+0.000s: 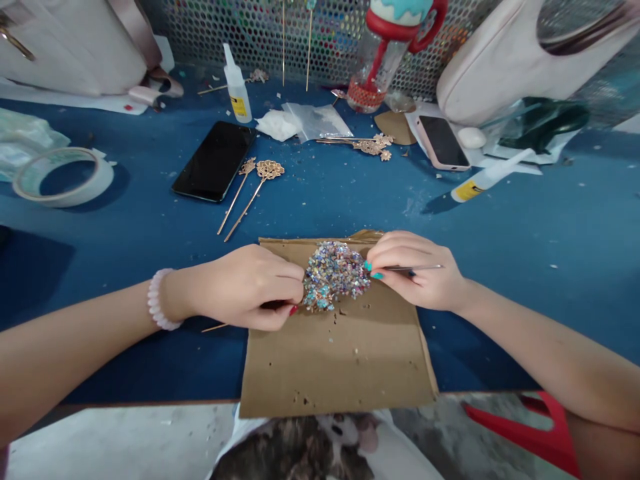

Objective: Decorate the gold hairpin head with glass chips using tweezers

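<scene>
A heap of small, multicoloured beads or stone chips (337, 267) lies on a piece of cardboard (335, 360). At the heap's left edge, my left hand (245, 287) is closed, its fingertips partly hidden. A thin gold hairpin stem (215, 328) pokes out beneath that hand, in line with a turquoise-and-orange cluster (319, 297) at the heap's lower left; the join between them is covered. My right hand (417, 267) pinches slim metal tweezers (425, 268), whose tips are at the right side of the heap and cannot be made out.
Beyond the cardboard lie gold hairpins (270, 171), a black phone (215, 160) and more hairpins (373, 145). Glue bottles stand at the back (237, 93) and lean at right (490, 179). A tape roll (65, 177) is left; a tumbler (380, 60) and pink phone (443, 143) sit behind.
</scene>
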{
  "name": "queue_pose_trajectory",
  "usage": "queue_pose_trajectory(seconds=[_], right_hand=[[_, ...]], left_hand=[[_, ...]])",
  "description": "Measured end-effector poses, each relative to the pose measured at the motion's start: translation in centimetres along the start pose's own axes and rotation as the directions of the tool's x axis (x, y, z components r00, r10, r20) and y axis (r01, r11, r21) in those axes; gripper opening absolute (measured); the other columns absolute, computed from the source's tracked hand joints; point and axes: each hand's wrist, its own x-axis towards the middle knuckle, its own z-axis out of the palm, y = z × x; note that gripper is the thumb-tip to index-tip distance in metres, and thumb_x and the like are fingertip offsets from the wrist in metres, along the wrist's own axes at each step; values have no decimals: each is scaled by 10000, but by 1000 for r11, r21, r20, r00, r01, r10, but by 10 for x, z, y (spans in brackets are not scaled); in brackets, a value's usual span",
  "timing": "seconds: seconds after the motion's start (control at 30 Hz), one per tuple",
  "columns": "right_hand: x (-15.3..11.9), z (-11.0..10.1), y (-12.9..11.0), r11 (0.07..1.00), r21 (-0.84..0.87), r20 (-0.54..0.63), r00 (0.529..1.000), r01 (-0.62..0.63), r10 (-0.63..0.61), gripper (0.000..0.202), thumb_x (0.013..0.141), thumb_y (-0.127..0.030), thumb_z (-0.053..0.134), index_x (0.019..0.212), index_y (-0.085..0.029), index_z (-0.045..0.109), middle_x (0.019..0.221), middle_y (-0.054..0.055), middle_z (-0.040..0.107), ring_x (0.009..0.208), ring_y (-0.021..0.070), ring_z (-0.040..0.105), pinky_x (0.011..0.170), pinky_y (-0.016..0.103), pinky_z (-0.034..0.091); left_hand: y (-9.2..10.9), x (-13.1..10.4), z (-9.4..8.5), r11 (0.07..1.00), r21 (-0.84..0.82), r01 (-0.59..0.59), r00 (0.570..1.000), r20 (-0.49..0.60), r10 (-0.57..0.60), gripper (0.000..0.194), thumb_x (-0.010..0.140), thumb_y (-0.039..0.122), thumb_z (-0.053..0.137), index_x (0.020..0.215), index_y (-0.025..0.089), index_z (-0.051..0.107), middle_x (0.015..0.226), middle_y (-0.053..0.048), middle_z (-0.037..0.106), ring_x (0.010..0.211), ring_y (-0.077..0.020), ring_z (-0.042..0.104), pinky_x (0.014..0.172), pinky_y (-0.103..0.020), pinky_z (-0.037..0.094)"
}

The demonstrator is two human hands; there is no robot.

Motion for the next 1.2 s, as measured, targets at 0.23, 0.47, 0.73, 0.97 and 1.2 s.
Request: queue_pose_trajectory(seconds=[0.23, 0.47, 0.73, 0.97, 1.2], right_hand=[[0, -5, 1, 1000, -10, 13, 1000, 4, -4, 90, 937, -110, 601, 907, -196, 607, 817, 40, 705, 761, 157, 680, 735, 331, 552], [1, -5, -1, 999, 39, 33, 999, 25, -27, 105, 924, -102, 589, 909, -206, 600, 793, 27, 692, 725, 146, 653, 699, 317, 544], [0, -2, 0, 1000, 31, 12, 1000, 2, -3, 99, 929, -106, 624, 928, -205, 617, 829, 34, 707, 769, 151, 675, 746, 316, 557], [1, 1, -2, 997, 70, 22, 999, -34, 32, 82, 943, -123, 635, 916, -200, 624, 830, 27, 711, 783, 141, 687, 763, 304, 570], [1, 0, -3, 994, 97, 29, 998, -56, 54, 104, 958, -115, 603, 906, -203, 621, 819, 28, 707, 772, 141, 685, 750, 317, 577]], left_hand=[[0, -1, 0, 1000, -2, 1, 1000, 3, -1, 192, 906, 125, 455, 773, 204, 568, 691, 27, 567, 578, -108, 478, 539, -284, 343], [0, -1, -1, 1000, 3, 2, 1000, 5, -2, 192, 913, 134, 456, 779, 205, 573, 691, 20, 570, 574, -110, 483, 530, -289, 339], [0, 0, -1, 1000, 0, 1, 1000, 16, -1, 192, 912, 135, 455, 777, 207, 572, 694, 17, 571, 580, -114, 494, 534, -290, 355], [0, 0, -1, 1000, 3, 3, 1000, 8, -3, 200, 911, 131, 447, 767, 205, 564, 688, 16, 570, 574, -111, 488, 538, -281, 351], [0, 0, 0, 1000, 8, 3, 1000, 8, -3, 201, 911, 134, 450, 767, 207, 569, 684, 18, 570, 571, -112, 490, 531, -283, 353]])
